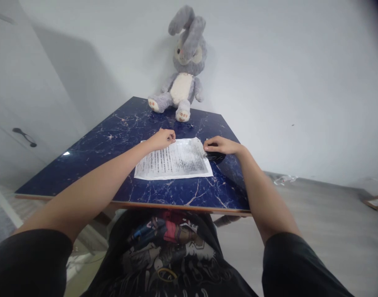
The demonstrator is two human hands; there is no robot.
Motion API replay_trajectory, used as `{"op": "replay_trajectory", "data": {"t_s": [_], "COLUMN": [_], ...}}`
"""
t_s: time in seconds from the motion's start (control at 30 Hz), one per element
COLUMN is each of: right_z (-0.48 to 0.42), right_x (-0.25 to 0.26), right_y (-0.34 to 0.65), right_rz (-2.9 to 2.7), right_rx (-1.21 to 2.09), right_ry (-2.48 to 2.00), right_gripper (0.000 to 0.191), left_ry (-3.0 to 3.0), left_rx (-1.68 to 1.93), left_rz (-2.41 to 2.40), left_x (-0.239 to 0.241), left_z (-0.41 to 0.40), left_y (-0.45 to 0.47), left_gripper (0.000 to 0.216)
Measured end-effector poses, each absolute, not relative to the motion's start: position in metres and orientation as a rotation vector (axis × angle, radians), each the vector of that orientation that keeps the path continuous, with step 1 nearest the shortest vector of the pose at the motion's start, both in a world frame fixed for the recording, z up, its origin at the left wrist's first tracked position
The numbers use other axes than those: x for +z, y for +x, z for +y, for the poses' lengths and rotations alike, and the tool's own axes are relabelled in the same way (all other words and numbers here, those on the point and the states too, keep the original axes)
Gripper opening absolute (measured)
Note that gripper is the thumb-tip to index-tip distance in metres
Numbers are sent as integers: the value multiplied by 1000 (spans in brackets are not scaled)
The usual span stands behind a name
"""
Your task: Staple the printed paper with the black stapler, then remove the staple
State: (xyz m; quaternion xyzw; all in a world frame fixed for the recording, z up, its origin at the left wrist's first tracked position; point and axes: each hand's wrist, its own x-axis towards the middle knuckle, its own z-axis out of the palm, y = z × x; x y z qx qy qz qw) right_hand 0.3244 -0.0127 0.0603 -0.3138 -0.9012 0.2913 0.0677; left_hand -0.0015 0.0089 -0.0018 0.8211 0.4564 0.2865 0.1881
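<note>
A white printed sheet with a glossy, film-like surface lies flat in front of me, covered in rows of dark text. At its far edge my left hand is closed, thumb and fingers curled together; whatever is between them is too small to make out. My right hand is at the sheet's upper right side, with its fingertips pinched together on the edge there. Under that hand sits a dark, rounded object, mostly covered, whose kind I cannot tell.
The blue marble-patterned table has a brown front edge close to my body. A grey plush rabbit sits at the back against the white wall. On the floor to the right are a clear plastic piece and a brown box.
</note>
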Motion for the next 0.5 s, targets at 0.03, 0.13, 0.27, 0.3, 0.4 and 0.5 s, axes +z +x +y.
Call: {"op": "replay_trajectory", "data": {"t_s": [0.03,0.13,0.27,0.3,0.4,0.5], "right_z": [-13,-11,-7,-7,-14,-25], "right_x": [59,55,43,38,19,6], "right_y": [323,319,307,302,283,268], "right_rz": [-2715,-2710,-2670,-2671,-2718,-2693], "right_rx": [882,874,670,572,145,-230], "right_ry": [-946,-933,-1076,-1120,-1250,-1375], "right_gripper": [44,47,53,53,40,30], "left_ry": [2303,2266,2212,2205,2204,2235], "left_rx": [810,827,847,849,835,828], "left_rz": [1284,1291,1310,1309,1296,1281], "left_x": [-3,-5,-7,-7,-7,-7], "left_z": [9,11,11,11,10,9], "left_y": [-1,1,3,3,3,2], "left_gripper": [8,9,6,5,4,5]}}
